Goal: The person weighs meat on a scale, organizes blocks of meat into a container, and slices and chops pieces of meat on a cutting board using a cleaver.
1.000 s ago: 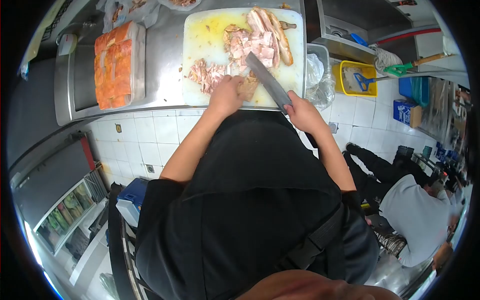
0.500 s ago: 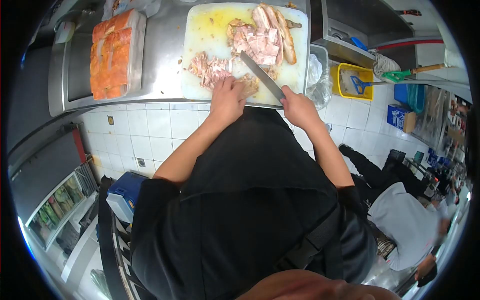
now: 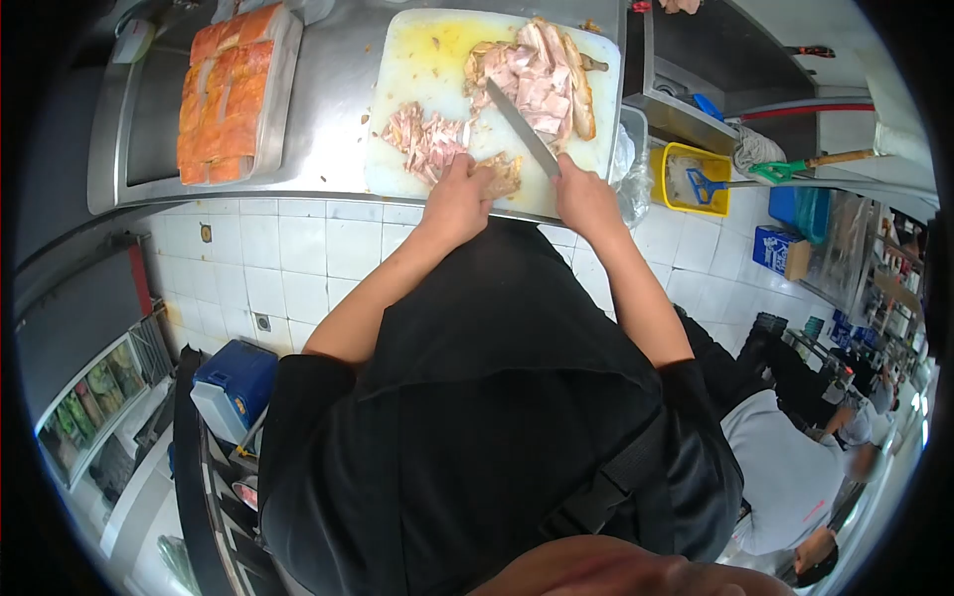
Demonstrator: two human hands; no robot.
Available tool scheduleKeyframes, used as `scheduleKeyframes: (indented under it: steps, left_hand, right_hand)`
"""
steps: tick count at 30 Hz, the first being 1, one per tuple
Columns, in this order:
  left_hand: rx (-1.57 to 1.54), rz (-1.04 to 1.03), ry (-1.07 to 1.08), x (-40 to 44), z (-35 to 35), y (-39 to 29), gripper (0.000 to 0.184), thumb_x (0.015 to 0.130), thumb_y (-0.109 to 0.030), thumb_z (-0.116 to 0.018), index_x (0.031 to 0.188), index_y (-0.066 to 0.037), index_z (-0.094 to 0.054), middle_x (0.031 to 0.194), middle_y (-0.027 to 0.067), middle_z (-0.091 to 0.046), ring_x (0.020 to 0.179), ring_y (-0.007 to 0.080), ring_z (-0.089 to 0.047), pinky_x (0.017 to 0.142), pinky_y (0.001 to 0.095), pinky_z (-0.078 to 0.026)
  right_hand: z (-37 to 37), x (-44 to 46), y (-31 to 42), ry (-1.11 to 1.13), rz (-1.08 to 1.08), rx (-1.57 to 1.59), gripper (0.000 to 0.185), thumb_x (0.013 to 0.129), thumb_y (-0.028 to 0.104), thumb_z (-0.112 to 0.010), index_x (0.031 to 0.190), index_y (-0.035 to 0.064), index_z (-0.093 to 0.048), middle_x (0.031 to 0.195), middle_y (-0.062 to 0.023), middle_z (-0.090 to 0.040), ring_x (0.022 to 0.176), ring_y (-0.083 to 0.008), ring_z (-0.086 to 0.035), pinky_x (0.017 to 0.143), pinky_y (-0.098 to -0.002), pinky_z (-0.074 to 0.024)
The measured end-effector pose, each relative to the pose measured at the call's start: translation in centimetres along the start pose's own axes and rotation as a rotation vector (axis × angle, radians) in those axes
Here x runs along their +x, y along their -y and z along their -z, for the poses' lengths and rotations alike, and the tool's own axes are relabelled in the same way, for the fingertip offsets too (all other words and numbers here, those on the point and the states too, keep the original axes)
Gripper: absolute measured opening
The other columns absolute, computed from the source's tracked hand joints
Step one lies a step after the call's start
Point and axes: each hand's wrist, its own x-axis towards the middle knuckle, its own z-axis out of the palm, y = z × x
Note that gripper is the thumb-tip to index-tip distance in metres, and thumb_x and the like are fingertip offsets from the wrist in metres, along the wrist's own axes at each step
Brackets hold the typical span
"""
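Observation:
My right hand (image 3: 588,202) is closed round the handle of a long knife (image 3: 524,130). Its blade points up and to the left over the white cutting board (image 3: 407,79), beside a pile of cut cooked meat (image 3: 537,84). My left hand (image 3: 459,204), fingers curled, rests at the board's near edge on a browned piece of meat (image 3: 504,175). Shredded meat (image 3: 427,137) lies just beyond those fingertips. The left palm is hidden from above.
Orange-browned slabs in a clear tray (image 3: 227,99) sit at the left of the steel counter (image 3: 328,109). A yellow bucket (image 3: 689,199) and a plastic-lined tub (image 3: 633,169) are at the right. A person in a grey shirt (image 3: 785,467) is behind at lower right.
The view has shifted slightly. The knife is still in my right hand, its blade now more steeply angled and nearer the meat pile. My left hand stays on the browned piece.

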Motion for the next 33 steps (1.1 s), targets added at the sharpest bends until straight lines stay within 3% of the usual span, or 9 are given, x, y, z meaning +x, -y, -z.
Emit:
scheduleKeyframes:
  steps: [4, 11, 17, 23, 26, 33]
  left_hand:
    - [-0.009, 0.008, -0.006, 0.2, -0.2, 0.1, 0.043, 0.077, -0.005, -0.074, 0.118, -0.005, -0.064, 0.122, 0.0204, -0.05, 0.113, 0.0393, -0.054, 0.096, 0.0462, -0.049]
    - [-0.001, 0.009, 0.03, 0.8, 0.0, 0.2, 0.042, 0.077, -0.006, -0.074, 0.118, -0.005, -0.064, 0.122, 0.0197, -0.048, 0.115, 0.0395, -0.053, 0.096, 0.0457, -0.049]
    - [-0.039, -0.052, -0.059, 0.9, -0.5, 0.6, 0.043, 0.077, -0.007, -0.078, 0.117, -0.005, -0.065, 0.116, 0.0171, -0.049, 0.11, 0.0365, -0.055, 0.094, 0.0436, -0.048]
    - [-0.001, -0.044, -0.016, 1.7, -0.3, 0.0, 0.04, 0.08, -0.01, -0.076, 0.117, -0.006, -0.063, 0.113, 0.0175, -0.049, 0.107, 0.0369, -0.055, 0.089, 0.0451, -0.049]
    - [0.059, -0.038, 0.015, 2.6, 0.0, -0.4, 0.039, 0.082, -0.013, -0.073, 0.119, -0.008, -0.061, 0.114, 0.0188, -0.05, 0.105, 0.0393, -0.058, 0.087, 0.0479, -0.051]
    - [0.107, 0.025, 0.137, 4.5, 1.0, -1.5, 0.044, 0.081, -0.012, -0.07, 0.123, -0.012, -0.057, 0.115, 0.0211, -0.052, 0.101, 0.0444, -0.062, 0.084, 0.0526, -0.052]
  right_hand:
    - [0.1, 2.3, 0.0, -0.071, -0.005, 0.018, 0.019, 0.094, 0.017, -0.055, 0.109, 0.0051, -0.053, 0.082, -0.0291, -0.068, 0.079, -0.0492, -0.067, 0.072, -0.0593, -0.0515]
    - [1.0, 1.4, 2.7, 0.048, 0.052, 0.005, 0.023, 0.095, 0.019, -0.056, 0.113, 0.0057, -0.055, 0.084, -0.0272, -0.069, 0.082, -0.0462, -0.068, 0.075, -0.0568, -0.0518]
    - [0.6, 4.2, 0.8, -0.082, -0.027, 0.053, 0.023, 0.095, 0.019, -0.055, 0.112, 0.0051, -0.056, 0.086, -0.0273, -0.069, 0.084, -0.0462, -0.068, 0.077, -0.0572, -0.0511]
    - [0.3, 1.7, 2.4, 0.032, 0.003, 0.048, 0.024, 0.093, 0.014, -0.051, 0.113, 0.0015, -0.05, 0.084, -0.0305, -0.068, 0.082, -0.0487, -0.067, 0.075, -0.0582, -0.0516]
    - [-0.8, 1.4, 2.9, 0.07, 0.024, 0.014, 0.027, 0.087, 0.006, -0.049, 0.112, -0.0047, -0.046, 0.084, -0.0322, -0.068, 0.081, -0.048, -0.068, 0.073, -0.0563, -0.0532]
    - [-0.3, 0.0, 5.0, 0.169, -0.045, -0.064, 0.025, 0.089, 0.007, -0.048, 0.111, -0.0048, -0.045, 0.087, -0.0317, -0.068, 0.084, -0.0473, -0.069, 0.075, -0.0551, -0.0538]
